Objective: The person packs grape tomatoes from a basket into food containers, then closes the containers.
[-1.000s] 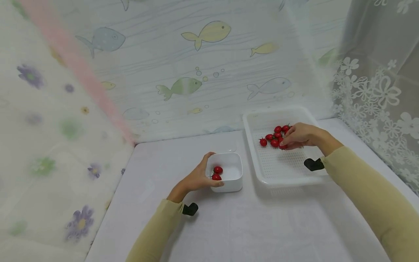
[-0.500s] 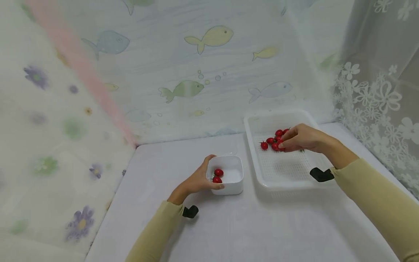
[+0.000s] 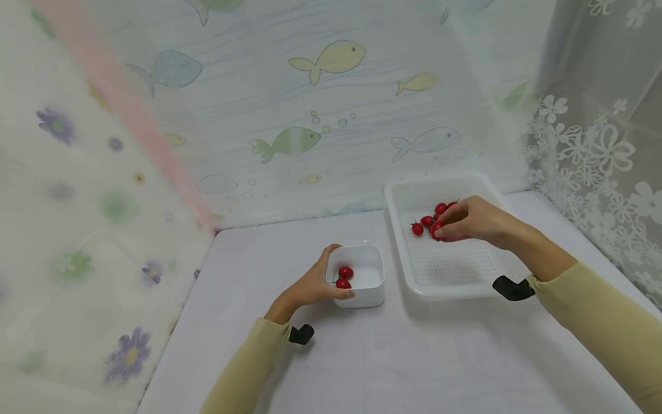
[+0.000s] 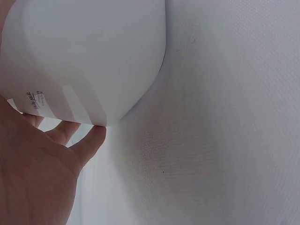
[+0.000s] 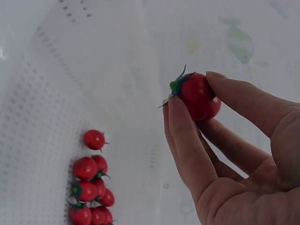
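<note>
Soft, diffuse, rather muted light fills the head view, its direction hard to tell. Faint, soft-edged shadows lie on the tabletop (image 3: pixel 393 356) beside the left sleeve (image 3: pixel 245 368) and below the perforated tray (image 3: pixel 445 270). The left wrist view is greyer, a broad shadow spreading past the left hand (image 4: pixel 40 164); the right wrist view, also dim, shows the cherry tomato (image 5: pixel 200 98) crisply, the fish-print fabric (image 5: pixel 239 44) beyond it hazy.

Rising from seven o'clock in the head view, the left forearm (image 3: pixel 253 359) slants toward one, its left hand (image 3: pixel 311 280) curved into a wide grip — thumb and fingers well apart. The right forearm (image 3: pixel 595 325) enters from four o'clock; its right hand (image 3: pixel 473 221) points toward nine, thumb and fingertips pinching (palm showing in the right wrist view).
</note>
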Demonstrator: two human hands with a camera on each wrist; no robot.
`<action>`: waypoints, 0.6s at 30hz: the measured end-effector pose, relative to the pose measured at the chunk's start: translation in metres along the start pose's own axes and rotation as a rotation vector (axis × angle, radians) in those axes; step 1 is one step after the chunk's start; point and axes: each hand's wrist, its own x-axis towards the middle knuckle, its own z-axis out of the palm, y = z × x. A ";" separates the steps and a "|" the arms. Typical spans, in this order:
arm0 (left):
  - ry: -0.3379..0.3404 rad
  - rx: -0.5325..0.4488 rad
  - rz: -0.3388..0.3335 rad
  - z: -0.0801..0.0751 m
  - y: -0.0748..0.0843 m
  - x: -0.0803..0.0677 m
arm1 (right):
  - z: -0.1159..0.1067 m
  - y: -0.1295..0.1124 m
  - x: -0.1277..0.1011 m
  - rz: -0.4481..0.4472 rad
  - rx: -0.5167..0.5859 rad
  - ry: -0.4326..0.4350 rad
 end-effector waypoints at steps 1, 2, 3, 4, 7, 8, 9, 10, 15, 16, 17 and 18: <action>0.000 -0.002 -0.001 0.000 0.000 0.000 | 0.001 -0.001 -0.002 -0.008 -0.002 0.002; 0.000 -0.005 -0.001 0.000 0.000 0.000 | 0.003 -0.003 -0.003 -0.017 -0.005 0.005; 0.000 -0.010 0.001 0.000 0.000 0.000 | 0.004 -0.004 -0.005 -0.024 -0.006 0.009; 0.001 -0.009 0.003 0.000 -0.001 0.001 | 0.005 -0.005 -0.007 -0.032 -0.004 0.013; 0.005 -0.011 0.012 0.000 -0.001 0.002 | 0.010 -0.008 -0.011 -0.054 0.000 0.029; 0.005 -0.009 0.014 0.000 -0.002 0.002 | 0.012 -0.009 -0.011 -0.064 0.004 0.032; 0.006 -0.007 0.017 0.000 -0.002 0.003 | 0.014 -0.010 -0.012 -0.069 0.009 0.034; 0.004 -0.007 0.018 0.000 -0.002 0.003 | 0.016 -0.011 -0.012 -0.071 0.016 0.035; -0.004 -0.023 0.026 -0.001 -0.001 0.002 | 0.028 -0.015 -0.013 -0.096 0.022 0.049; -0.005 -0.026 0.025 0.000 -0.001 0.002 | 0.031 -0.015 -0.012 -0.101 0.021 0.052; -0.005 -0.027 0.023 0.000 0.000 0.001 | 0.034 -0.016 -0.012 -0.106 0.020 0.052; -0.005 -0.029 0.019 0.000 0.000 0.001 | 0.036 -0.017 -0.012 -0.108 0.021 0.049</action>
